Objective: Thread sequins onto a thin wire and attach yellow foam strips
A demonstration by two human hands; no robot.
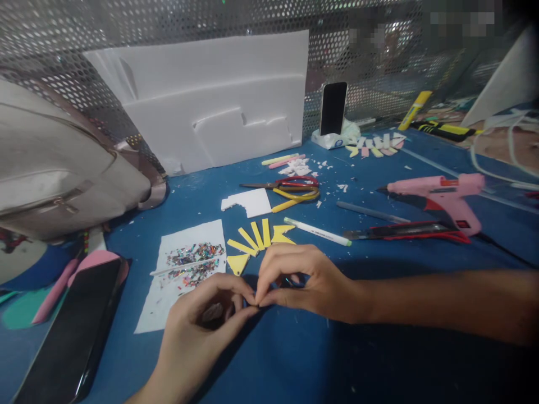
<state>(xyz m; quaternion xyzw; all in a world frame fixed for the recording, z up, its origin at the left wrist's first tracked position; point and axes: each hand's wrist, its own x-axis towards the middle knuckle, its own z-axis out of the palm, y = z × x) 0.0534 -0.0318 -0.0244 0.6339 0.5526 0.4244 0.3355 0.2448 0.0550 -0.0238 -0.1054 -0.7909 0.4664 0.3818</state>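
Note:
My left hand [206,320] and my right hand [309,280] meet over the front of the blue table, thumbs and forefingers pinched tip to tip. Whatever lies between the fingertips is too small and covered to name. Just beyond them, yellow foam pieces [246,238] lie fanned out: several narrow strips, a triangle and a notched piece. Left of these is a white paper sheet [181,230] bearing colourful glitter flakes [196,255]. A white marker with green ends [318,231] rests behind my right hand.
Scissors [295,188] and a cut white foam piece [256,203] lie mid-table. On the right are a red-black box cutter [404,230] and a pink glue gun [442,193]. A dark phone [76,331] and grey bag [63,163] are left. Another phone [334,109] stands behind, near a white foam board [219,73].

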